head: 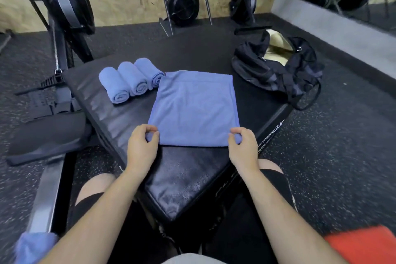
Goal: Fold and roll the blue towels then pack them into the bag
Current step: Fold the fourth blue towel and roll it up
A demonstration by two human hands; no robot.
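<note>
A blue towel (194, 109) lies flat and folded on the black padded box (107, 118) in front of me. My left hand (141, 146) pinches its near left corner. My right hand (243, 146) pinches its near right corner. Three rolled blue towels (128, 80) lie side by side at the towel's far left, the rightmost touching its corner. A black duffel bag (276, 66) sits open on the box's far right corner, showing a pale lining.
More blue towel cloth (34, 246) shows at the bottom left edge. A red object (364, 244) is at the bottom right. A rowing machine (53, 96) stands left of the box. Fan units line the far wall. Rubber floor surrounds the box.
</note>
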